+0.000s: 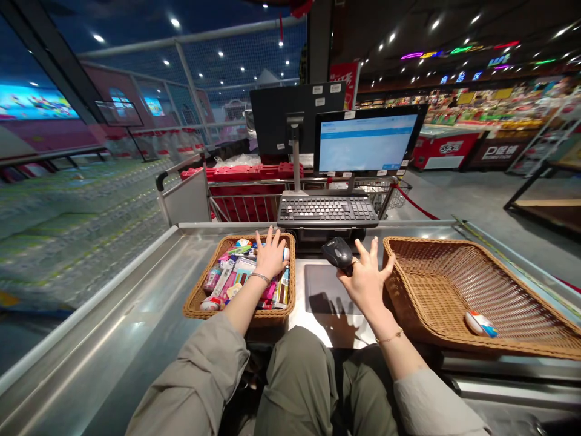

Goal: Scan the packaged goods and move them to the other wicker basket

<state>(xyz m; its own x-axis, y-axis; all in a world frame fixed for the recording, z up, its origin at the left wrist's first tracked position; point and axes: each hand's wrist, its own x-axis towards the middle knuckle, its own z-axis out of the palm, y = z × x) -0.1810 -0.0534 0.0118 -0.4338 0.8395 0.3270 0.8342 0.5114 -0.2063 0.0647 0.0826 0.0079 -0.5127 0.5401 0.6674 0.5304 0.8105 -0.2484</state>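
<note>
My left hand (271,254) is open, its fingers spread over the items in a small wicker basket (192,303). Whether it touches any of them, I cannot tell. Among the mixed small packages are a red-and-white egg-shaped one (211,304) and a pink pack (212,280). My right hand (368,280) grips a black barcode scanner (337,252) between thumb and forefinger, with the other fingers stretched out. Below the scanner lies a grey plate (315,287) set in the counter, with the hand's shadow across it. A larger wicker basket (426,284) beside this hand holds one egg-shaped package (480,324).
A keyboard (327,209) and a lit monitor (367,142) stand behind the counter plate. The back of another screen (272,121) rises to their left. A metal counter (136,315) extends left. Beyond are a shopping cart (240,200) and stacked bottle packs (82,224).
</note>
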